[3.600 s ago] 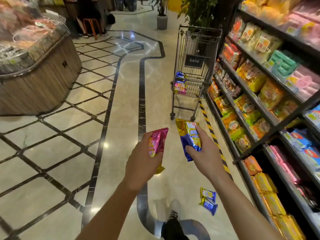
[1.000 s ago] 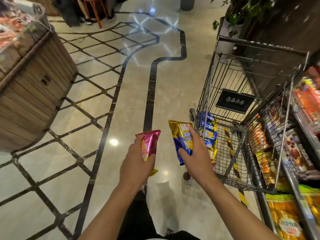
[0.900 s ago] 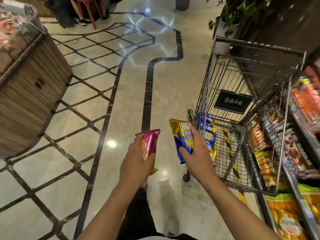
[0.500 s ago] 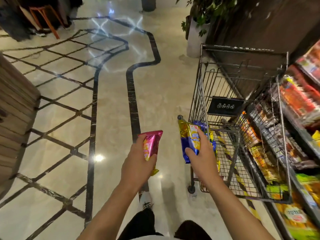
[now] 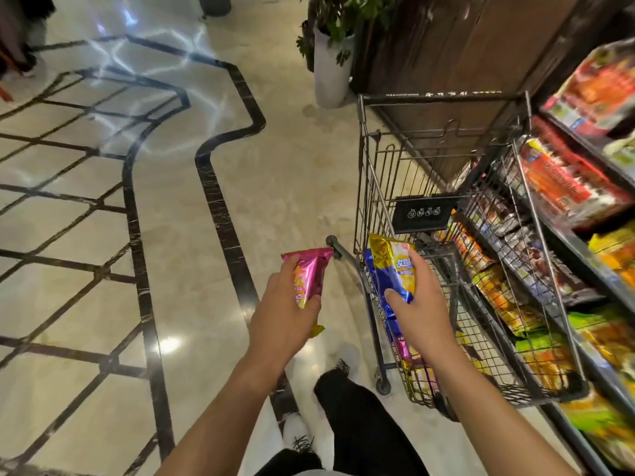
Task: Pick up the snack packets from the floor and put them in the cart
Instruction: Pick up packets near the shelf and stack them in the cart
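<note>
Nearest, the left hand (image 5: 287, 316) grips a glossy pink foil snack packet (image 5: 309, 276), and the right hand (image 5: 421, 314) grips a blue-and-gold foil snack packet (image 5: 393, 269); both are held upright. Over the last few seconds the grey wire shopping cart (image 5: 443, 97) has gone from well ahead to just beside the right hand, whose packet now overlaps the cart's near wall. The walk seems finished, and the drop over the rim looks like the next step. The pink packet hangs left of the cart, above the polished marble floor (image 5: 281, 187). More packets already lie in the basket. Beyond stands a white planter (image 5: 330, 73).
</note>
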`<act>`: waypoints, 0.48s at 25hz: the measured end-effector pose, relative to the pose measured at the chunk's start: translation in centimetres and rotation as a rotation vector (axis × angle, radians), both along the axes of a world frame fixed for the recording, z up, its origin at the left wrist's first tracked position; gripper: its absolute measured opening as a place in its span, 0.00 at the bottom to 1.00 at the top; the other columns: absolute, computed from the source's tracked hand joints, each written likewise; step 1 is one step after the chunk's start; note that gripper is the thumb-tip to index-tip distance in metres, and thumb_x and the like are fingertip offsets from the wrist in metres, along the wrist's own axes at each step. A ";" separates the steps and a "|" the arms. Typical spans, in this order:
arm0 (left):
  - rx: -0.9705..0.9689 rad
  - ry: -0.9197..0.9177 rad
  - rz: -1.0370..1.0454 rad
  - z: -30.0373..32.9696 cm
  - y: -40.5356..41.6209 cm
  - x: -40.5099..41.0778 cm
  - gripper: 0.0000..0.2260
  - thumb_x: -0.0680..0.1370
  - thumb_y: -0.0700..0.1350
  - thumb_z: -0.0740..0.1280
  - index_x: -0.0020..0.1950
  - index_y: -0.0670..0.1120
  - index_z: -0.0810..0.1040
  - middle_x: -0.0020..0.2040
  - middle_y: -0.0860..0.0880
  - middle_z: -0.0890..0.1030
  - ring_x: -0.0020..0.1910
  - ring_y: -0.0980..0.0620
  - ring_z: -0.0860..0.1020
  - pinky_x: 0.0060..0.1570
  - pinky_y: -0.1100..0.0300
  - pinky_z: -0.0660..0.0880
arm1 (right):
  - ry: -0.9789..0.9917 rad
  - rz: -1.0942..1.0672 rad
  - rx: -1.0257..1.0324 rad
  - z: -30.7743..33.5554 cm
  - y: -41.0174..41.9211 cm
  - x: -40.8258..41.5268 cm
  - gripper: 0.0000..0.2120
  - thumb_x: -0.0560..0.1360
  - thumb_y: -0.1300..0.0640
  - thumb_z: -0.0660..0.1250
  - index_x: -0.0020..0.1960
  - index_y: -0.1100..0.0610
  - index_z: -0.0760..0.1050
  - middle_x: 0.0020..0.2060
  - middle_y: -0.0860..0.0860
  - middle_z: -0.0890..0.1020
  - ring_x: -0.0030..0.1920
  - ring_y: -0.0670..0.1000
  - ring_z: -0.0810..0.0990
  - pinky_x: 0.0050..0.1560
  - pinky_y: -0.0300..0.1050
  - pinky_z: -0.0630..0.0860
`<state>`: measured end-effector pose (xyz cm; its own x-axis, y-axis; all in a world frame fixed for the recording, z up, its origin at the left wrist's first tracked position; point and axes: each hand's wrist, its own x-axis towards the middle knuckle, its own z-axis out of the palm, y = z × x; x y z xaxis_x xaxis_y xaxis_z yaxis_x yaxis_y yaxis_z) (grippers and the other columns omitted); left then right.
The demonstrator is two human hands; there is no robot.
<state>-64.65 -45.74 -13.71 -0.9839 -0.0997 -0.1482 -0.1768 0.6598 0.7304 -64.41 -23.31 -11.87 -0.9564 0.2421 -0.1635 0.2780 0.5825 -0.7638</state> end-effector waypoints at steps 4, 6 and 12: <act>0.003 -0.011 -0.064 0.3 1.9 -5.8 0.34 0.75 0.53 0.71 0.75 0.64 0.55 0.64 0.56 0.72 0.51 0.56 0.75 0.47 0.60 0.79 | -0.020 -0.058 -0.022 -0.4 1.6 -4.3 0.36 0.77 0.60 0.69 0.78 0.44 0.56 0.70 0.48 0.68 0.58 0.42 0.67 0.39 0.20 0.67; -0.011 0.001 -0.106 0.7 3.4 -9.3 0.34 0.75 0.53 0.71 0.75 0.64 0.56 0.64 0.55 0.72 0.50 0.55 0.75 0.46 0.59 0.81 | -0.025 -0.092 -0.030 -0.4 3.1 -6.7 0.36 0.77 0.60 0.69 0.78 0.43 0.56 0.71 0.48 0.67 0.58 0.41 0.66 0.44 0.24 0.65; -0.035 0.015 -0.258 2.0 9.8 -19.1 0.34 0.74 0.51 0.72 0.74 0.64 0.58 0.62 0.55 0.74 0.51 0.56 0.77 0.46 0.53 0.83 | -0.028 -0.229 -0.069 -0.1 9.0 -13.1 0.37 0.77 0.59 0.69 0.78 0.42 0.54 0.71 0.48 0.68 0.56 0.40 0.66 0.54 0.35 0.65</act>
